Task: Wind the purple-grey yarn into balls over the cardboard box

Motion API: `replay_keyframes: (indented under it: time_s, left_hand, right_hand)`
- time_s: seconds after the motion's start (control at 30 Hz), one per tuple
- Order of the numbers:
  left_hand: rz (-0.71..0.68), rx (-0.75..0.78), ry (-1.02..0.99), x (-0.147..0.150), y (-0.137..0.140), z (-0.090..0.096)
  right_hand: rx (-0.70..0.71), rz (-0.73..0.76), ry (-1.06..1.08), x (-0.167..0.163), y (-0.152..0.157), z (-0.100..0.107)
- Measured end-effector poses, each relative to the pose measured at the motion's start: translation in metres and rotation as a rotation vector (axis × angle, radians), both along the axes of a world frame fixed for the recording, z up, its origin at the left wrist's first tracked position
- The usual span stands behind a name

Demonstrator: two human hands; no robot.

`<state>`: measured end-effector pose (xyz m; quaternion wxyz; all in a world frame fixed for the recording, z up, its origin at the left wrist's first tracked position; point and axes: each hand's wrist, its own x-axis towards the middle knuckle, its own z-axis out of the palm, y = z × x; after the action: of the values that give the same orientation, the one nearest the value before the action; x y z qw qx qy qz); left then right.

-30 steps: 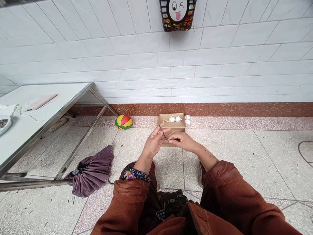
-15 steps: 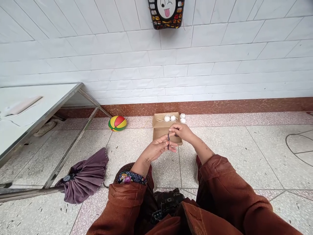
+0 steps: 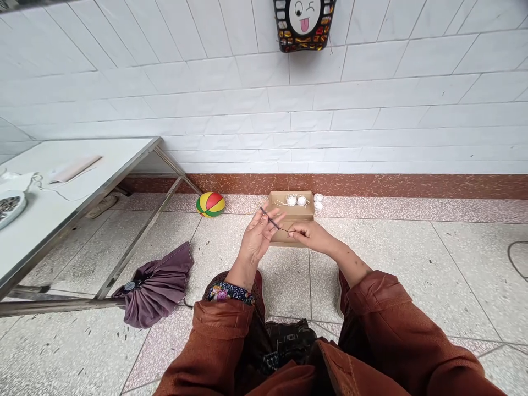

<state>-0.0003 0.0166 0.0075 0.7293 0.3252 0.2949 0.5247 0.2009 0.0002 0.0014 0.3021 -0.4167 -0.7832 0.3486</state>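
My left hand is palm up with its fingers spread, its thumb pressing on a band of dark yarn that lies slantwise across the fingers. From the lower end of that band a thin strand runs taut to my right hand, whose thumb and forefinger pinch it. Whether the band goes all the way round the fingers is hidden. Just beyond the hands is an open cardboard box, with its lid part toward the wall. Two white yarn balls lie in the far part, and more white balls sit beside it.
A striped ball rests on the floor near the wall. At left stands a metal-framed table with a shallow dish on it. A folded purple umbrella lies by its leg. A black basket hangs on the tiled wall.
My right hand has moved from above the left fingers down to their right, drawing the strand out. The left hand has turned palm up. The view has shifted a little left.
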Motion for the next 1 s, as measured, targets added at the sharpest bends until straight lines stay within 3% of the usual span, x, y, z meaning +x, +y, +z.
replay_keyframes:
  time_s: [0.17, 0.27, 0.4, 0.57, 0.8, 0.9, 1.0]
  left_hand:
    - [-0.131, 0.069, 0.184, 0.010, -0.005, -0.012]
    - [-0.285, 0.121, 0.261, 0.016, -0.009, -0.019]
    - [-0.487, 0.139, 0.325, 0.018, -0.014, -0.018]
    - [-0.580, 0.112, 0.254, 0.017, -0.018, -0.013]
    - [-0.556, 0.047, 0.035, 0.013, -0.020, -0.005]
    - [-0.459, 0.027, -0.042, 0.011, -0.018, -0.001]
    - [-0.352, 0.008, -0.071, 0.009, -0.014, 0.002]
  right_hand:
    - [-0.012, 0.053, 0.231, 0.005, -0.005, 0.021]
    - [0.034, 0.011, 0.272, 0.010, -0.001, 0.024]
    - [0.135, -0.147, 0.203, 0.020, 0.010, 0.018]
    - [0.115, -0.241, 0.186, 0.025, 0.026, 0.000]
    - [-0.081, -0.256, 0.086, 0.016, 0.029, -0.022]
    - [-0.145, -0.125, 0.005, 0.008, 0.022, -0.027]
    - [-0.102, 0.003, -0.009, 0.001, 0.015, -0.027]
